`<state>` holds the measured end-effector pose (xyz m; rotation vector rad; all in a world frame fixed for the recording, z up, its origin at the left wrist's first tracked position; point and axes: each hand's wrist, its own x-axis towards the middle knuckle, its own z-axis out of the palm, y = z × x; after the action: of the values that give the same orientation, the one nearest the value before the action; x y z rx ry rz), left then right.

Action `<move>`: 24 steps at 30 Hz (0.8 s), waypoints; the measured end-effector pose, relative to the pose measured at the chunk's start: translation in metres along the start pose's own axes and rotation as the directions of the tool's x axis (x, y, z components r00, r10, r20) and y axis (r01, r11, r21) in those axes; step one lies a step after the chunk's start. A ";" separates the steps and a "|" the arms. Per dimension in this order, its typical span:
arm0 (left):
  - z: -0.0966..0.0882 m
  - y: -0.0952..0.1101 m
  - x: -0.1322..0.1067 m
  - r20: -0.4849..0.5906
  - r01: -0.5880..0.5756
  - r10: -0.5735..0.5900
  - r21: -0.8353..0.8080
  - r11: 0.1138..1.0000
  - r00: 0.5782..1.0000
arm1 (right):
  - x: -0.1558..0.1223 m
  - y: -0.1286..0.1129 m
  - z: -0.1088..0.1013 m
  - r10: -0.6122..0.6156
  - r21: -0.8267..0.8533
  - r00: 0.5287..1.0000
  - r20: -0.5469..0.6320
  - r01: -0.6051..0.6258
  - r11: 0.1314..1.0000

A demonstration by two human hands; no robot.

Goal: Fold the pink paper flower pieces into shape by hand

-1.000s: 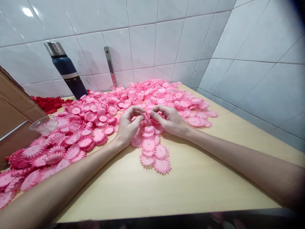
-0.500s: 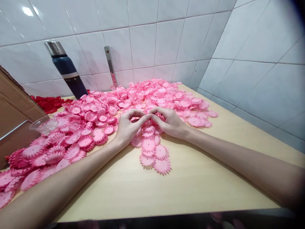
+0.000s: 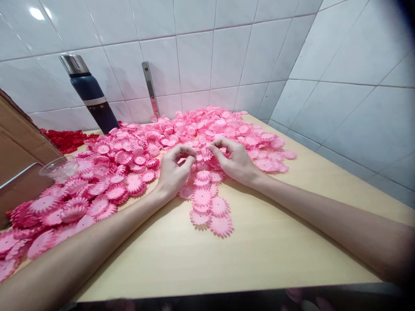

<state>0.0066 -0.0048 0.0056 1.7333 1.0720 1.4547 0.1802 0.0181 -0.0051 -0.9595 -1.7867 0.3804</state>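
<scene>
My left hand point(image 3: 177, 169) is over the near edge of a pile of pink scalloped flower-petal discs point(image 3: 136, 183), thumb and forefinger pinched together. Whatever may be between those fingertips is too small to make out. A little to the right, my right hand point(image 3: 234, 160) pinches the edge of a pink petal disc point(image 3: 205, 152) in the gap between the hands. Below both hands, several flat pink discs point(image 3: 202, 196) with small centre holes lie overlapping on the pale wooden table point(image 3: 259, 242).
A dark blue bottle point(image 3: 94, 103) with a metal cap stands at the back left near red petal pieces point(image 3: 66, 140). At the left are a cardboard box point(image 3: 24, 142) and a clear plastic container point(image 3: 58, 169). A metal strip point(image 3: 149, 88) rests against the tiled wall point(image 3: 194, 56).
My fingertips were together and have now drawn apart, the left hand slightly left and the right hand slightly right and up. A petal disc now shows at the right fingertips.
</scene>
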 end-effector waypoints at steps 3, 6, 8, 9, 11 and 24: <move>-0.001 0.001 0.000 -0.010 0.010 -0.010 0.090 0.996 1.000 | -0.001 0.000 0.000 -0.080 0.004 0.996 0.042 0.079 0.997; -0.001 0.001 0.001 -0.007 0.018 -0.018 0.100 0.995 1.000 | -0.002 -0.002 0.000 -0.180 0.010 0.980 0.086 0.180 0.984; 0.000 0.001 0.000 0.007 0.003 -0.004 0.079 0.997 1.000 | -0.003 -0.002 0.000 -0.215 0.020 0.972 0.095 0.214 0.977; 0.000 0.001 0.000 0.016 -0.002 0.001 0.072 0.997 1.000 | -0.003 -0.003 0.000 -0.220 0.024 0.971 0.096 0.219 0.975; 0.001 0.000 0.000 0.032 0.006 -0.008 0.067 0.998 0.999 | -0.003 -0.003 0.000 -0.216 0.026 0.971 0.101 0.214 0.976; -0.002 0.001 0.001 0.158 0.051 -0.049 -0.011 0.999 0.986 | -0.003 -0.010 -0.002 -0.145 0.104 0.969 0.198 0.126 0.987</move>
<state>0.0049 -0.0046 0.0076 1.7664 1.0109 1.2685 0.1784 0.0095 0.0000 -0.7509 -1.9919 0.4835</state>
